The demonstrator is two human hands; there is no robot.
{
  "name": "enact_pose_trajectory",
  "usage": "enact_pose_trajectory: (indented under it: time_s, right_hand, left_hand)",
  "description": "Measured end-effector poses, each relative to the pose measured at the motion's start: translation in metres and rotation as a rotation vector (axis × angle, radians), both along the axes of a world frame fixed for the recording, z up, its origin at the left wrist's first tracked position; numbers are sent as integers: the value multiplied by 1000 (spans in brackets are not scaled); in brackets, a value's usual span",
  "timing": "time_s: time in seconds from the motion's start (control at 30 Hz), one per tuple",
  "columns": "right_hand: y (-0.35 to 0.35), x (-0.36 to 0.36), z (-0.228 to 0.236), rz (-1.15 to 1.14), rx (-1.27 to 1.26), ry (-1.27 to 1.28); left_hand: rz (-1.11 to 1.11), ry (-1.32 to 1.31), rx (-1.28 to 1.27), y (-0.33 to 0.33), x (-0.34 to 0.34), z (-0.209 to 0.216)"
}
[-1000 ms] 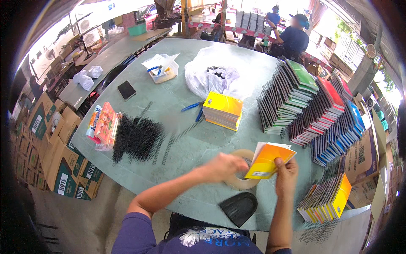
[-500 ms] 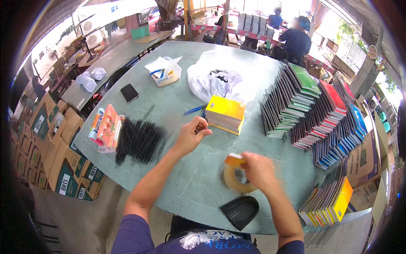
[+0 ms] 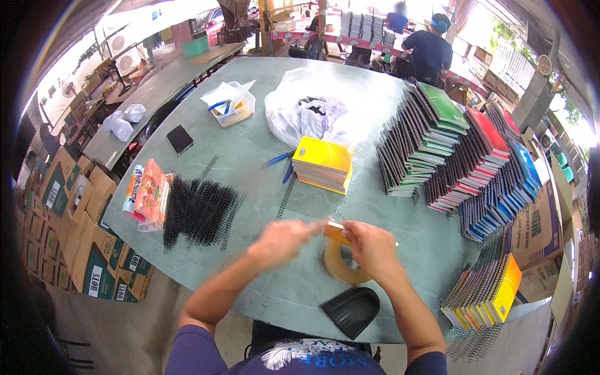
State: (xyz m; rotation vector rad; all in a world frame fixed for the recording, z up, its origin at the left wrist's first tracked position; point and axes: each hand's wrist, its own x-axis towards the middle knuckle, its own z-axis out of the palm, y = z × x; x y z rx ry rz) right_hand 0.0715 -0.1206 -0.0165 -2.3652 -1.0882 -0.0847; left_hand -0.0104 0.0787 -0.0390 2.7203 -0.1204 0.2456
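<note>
Right hand: the right hand (image 3: pixel 370 249) is clamped on a small orange notebook (image 3: pixel 335 232), which protrudes left past its fingertips.
Left hand: the left hand (image 3: pixel 281 242) is motion-blurred, a finger extended toward the notebook; contact, and whether it grips anything, cannot be told.
Orange notebook: between the two hands, just above or over the far side of the tape roll (image 3: pixel 342 272); its pale visible edge faces far.
Governing relation: the notebook lies right and slightly far of the left hand; the right hand is nearer, being on it. The visible edge runs roughly left to right; the right hand covers much of the rest, so the long axis is unconfirmed.
Loose coil: one black coil (image 3: pixel 286 197) lies on the bench (image 3: pixel 275 297), far of the left hand, beside the yellow stack (image 3: pixel 322 164).
Coil pile: black coils (image 3: pixel 199 214), left on the bench.
Near edge: black scoop-shaped piece (image 3: pixel 351 312), near of the roll.
</note>
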Motion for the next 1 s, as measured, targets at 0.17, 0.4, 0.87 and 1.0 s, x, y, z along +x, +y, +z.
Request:
enact_pose_trajectory:
  time_s: [0.17,0.4,0.87,1.0]
  right_hand:
    - [-3,1,7,39,-11,47]
    - [-11,3,5,107,30,74]
    - [-13,-5,7,185,-10,-63]
    - [-8,-11,3,129,-24,-137]
  left_hand:
    - [60,-198,-468,-6,1,-1]
    - [36,-165,-622,-33,-16,9]
    - [130,-607,-313,-45,-2,4]
    - [-16,-130,-257,-16,-16,9]
